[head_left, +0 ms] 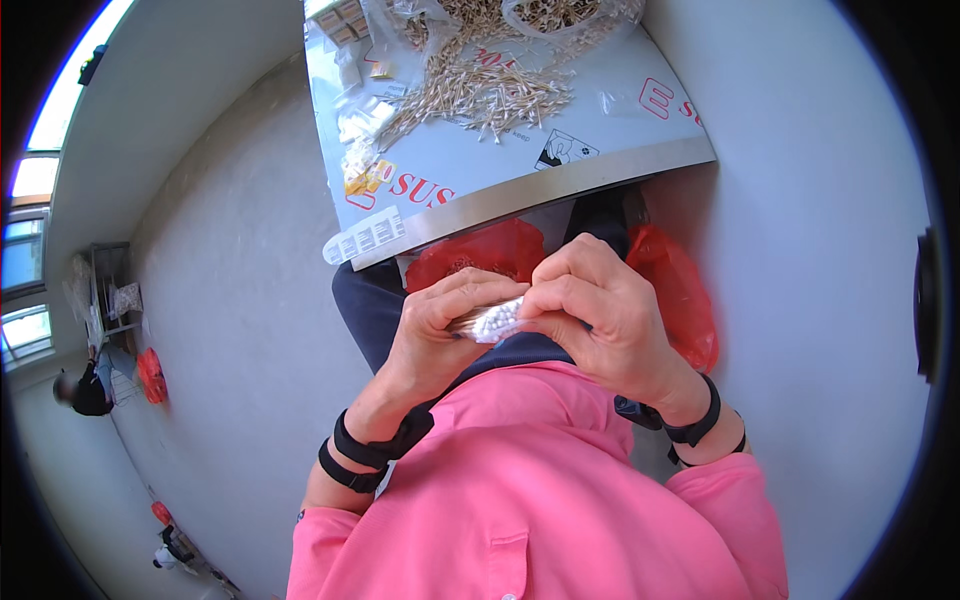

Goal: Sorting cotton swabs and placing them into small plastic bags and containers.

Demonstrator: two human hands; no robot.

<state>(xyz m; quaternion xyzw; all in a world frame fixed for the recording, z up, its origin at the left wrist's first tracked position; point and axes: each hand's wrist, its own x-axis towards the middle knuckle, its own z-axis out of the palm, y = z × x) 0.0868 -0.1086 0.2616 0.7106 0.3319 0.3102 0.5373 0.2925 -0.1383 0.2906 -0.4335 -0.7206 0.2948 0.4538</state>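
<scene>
A bundle of cotton swabs [495, 322] with wooden sticks is held over my lap, its white tips facing right inside what looks like a clear plastic bag. My left hand [425, 325] is wrapped round the stick side of the bundle. At the tip end, my right hand [605, 315] has its fingers closed in a pinch on the bag's edge. Beyond both hands, a loose pile of cotton swabs [490, 92] lies on the table [625, 120]. Small clear and white plastic packets [362, 128] sit left of that pile.
A label sheet [365, 238] overhangs the table's near left corner. Red plastic bags [475, 250] hang below the edge, another red bag [685, 310] to the right. Clear sacks of swabs [555, 12] and small boxes [338, 20] stand at the back. A person [92, 392] is far left.
</scene>
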